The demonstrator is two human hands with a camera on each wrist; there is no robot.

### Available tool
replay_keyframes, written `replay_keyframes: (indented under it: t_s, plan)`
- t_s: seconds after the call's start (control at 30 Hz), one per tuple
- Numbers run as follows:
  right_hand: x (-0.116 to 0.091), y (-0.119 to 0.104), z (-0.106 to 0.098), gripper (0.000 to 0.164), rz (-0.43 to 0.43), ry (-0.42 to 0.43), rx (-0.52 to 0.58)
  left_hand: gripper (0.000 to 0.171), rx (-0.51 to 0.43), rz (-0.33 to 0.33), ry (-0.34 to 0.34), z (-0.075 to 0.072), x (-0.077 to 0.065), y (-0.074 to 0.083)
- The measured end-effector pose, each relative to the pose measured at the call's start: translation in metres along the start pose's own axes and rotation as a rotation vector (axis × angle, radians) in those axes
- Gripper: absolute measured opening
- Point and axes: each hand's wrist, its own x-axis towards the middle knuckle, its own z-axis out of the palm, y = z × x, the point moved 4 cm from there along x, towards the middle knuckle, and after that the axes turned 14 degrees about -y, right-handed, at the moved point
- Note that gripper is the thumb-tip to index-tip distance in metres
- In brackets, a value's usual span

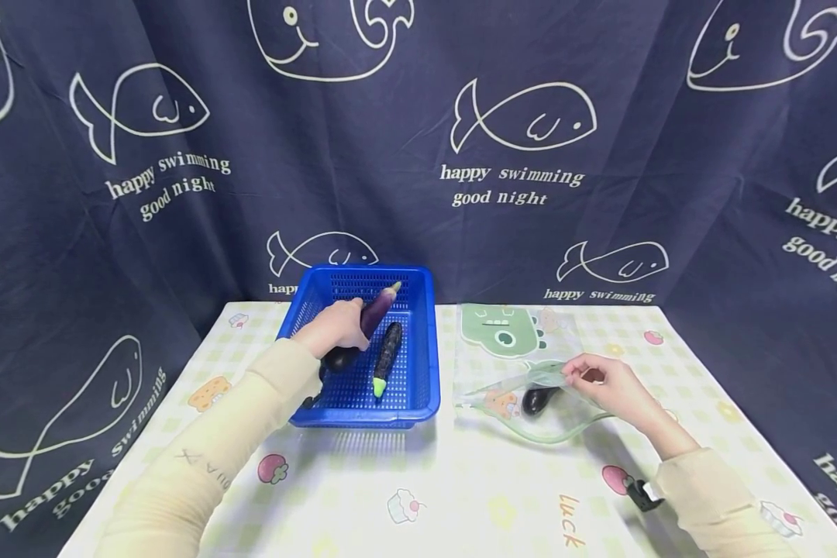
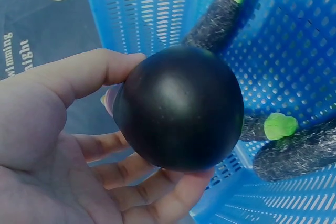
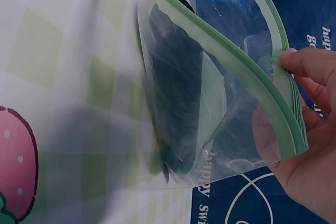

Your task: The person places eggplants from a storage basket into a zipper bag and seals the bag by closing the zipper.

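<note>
My left hand (image 1: 338, 324) is over the blue basket, its thumb and fingers curled around a purple eggplant (image 1: 379, 310). The pale, green-tipped end points to the back right; in the left wrist view the eggplant's glossy dark round end (image 2: 181, 108) faces the camera. Beside it in the basket lies a dark, rough cucumber (image 1: 388, 353) with a bright green tip. My right hand (image 1: 614, 387) pinches the green zip edge of a clear zip bag (image 3: 236, 56), whose mouth gapes. A dark glossy eggplant (image 1: 535, 399) is inside the bag.
The blue basket (image 1: 428, 356) stands at the back left of the table. More dark cucumbers (image 2: 299, 153) lie in it, partly hidden by my left arm. A checked cloth (image 1: 390, 465) covers the table, and a navy fish-print curtain (image 1: 404, 194) hangs behind it.
</note>
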Motion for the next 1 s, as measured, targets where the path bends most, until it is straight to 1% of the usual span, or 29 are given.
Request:
replay_keyframes:
  t_s: [0.2,0.33,0.47,0.57,0.7,0.8,1.0]
  plan:
    - [-0.003,-0.027,-0.006,0.011,-0.009,-0.001,0.015,0.063,-0.017,0.019,-0.006,-0.001,-0.005,0.005]
    - [-0.004,-0.033,-0.008,0.009,-0.011,-0.010,0.023,0.067,-0.025,0.048,-0.001,-0.001,-0.008,0.009]
    - [-0.004,-0.027,-0.005,0.010,0.011,-0.013,0.022,0.065,-0.031,0.093,0.013,-0.001,-0.011,0.011]
    - [-0.003,-0.012,-0.001,0.011,0.021,-0.011,0.017,0.062,-0.041,0.119,0.025,-0.001,-0.015,0.013]
    - [-0.002,0.006,0.002,0.011,0.018,-0.009,0.007,0.064,-0.048,0.139,0.035,-0.002,-0.021,0.018]
    - [-0.001,0.009,0.002,0.011,0.014,-0.008,0.012,0.065,-0.038,0.156,0.054,-0.003,-0.026,0.022]
    - [-0.001,0.009,0.003,0.011,0.011,-0.006,0.026,0.065,-0.040,0.190,0.089,-0.002,-0.035,0.029]
